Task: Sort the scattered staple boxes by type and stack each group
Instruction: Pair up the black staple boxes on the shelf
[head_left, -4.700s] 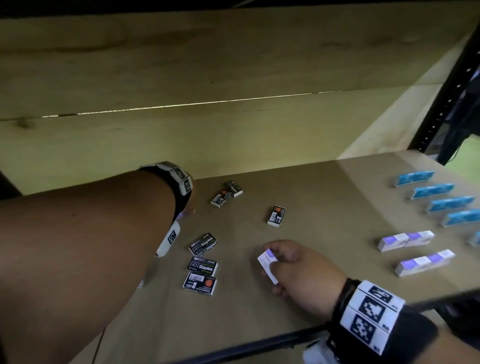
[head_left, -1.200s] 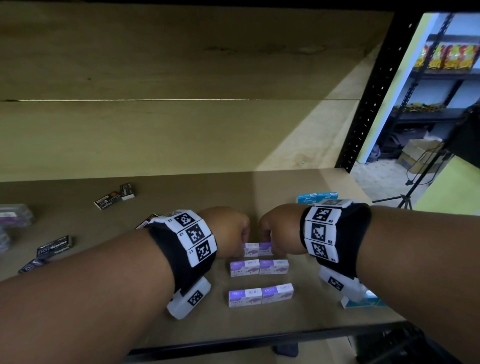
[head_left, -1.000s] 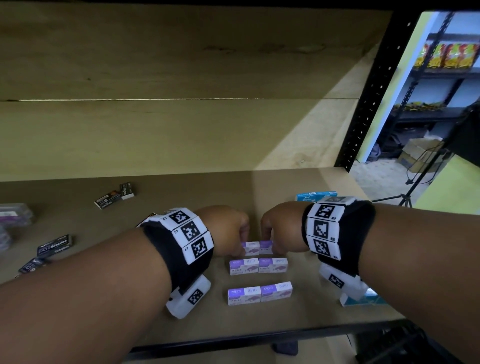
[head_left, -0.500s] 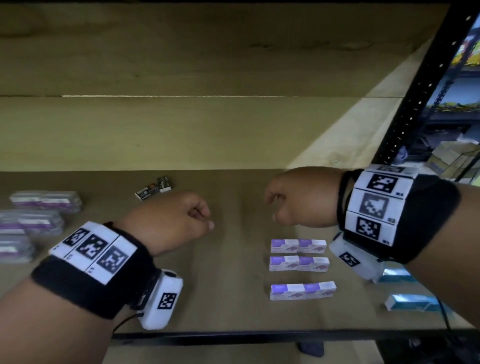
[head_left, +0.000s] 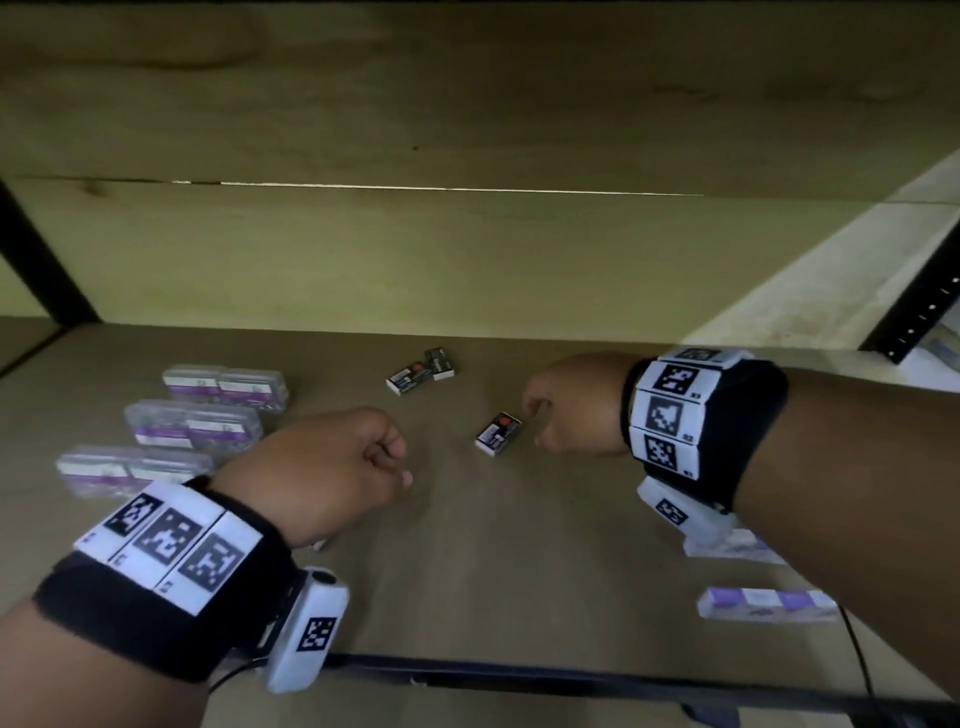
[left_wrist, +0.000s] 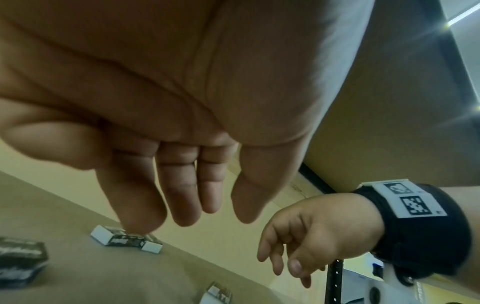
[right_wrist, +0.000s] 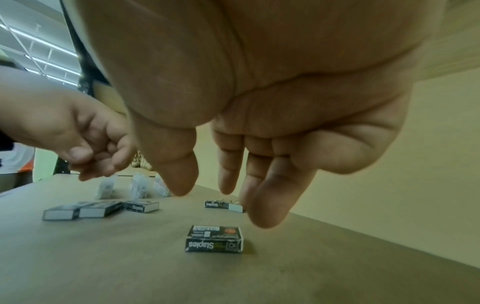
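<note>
A black staple box (head_left: 497, 434) lies flat in the middle of the shelf (head_left: 467, 571). My right hand (head_left: 535, 421) hovers just to its right, fingers loosely curled and holding nothing. In the right wrist view the right hand (right_wrist: 223, 197) hangs above that black staple box (right_wrist: 214, 239) without touching it. My left hand (head_left: 389, 462) floats left of the box, loosely curled and holding nothing; the left wrist view shows its fingers (left_wrist: 182, 195) hanging free. Two more black boxes (head_left: 421, 370) lie further back. Other black boxes (right_wrist: 83, 209) sit under the left arm.
Three rows of clear plastic purple-labelled boxes (head_left: 192, 426) stand at the left. Purple-and-white boxes (head_left: 766, 605) lie at the right, partly under my right forearm. The shelf's black front rail (head_left: 571, 675) runs below, and a black upright (head_left: 914, 312) stands at the right.
Both hands have let go of the purple-and-white boxes and moved left. The view swung left, and the right hand now hangs beside a lone black box.
</note>
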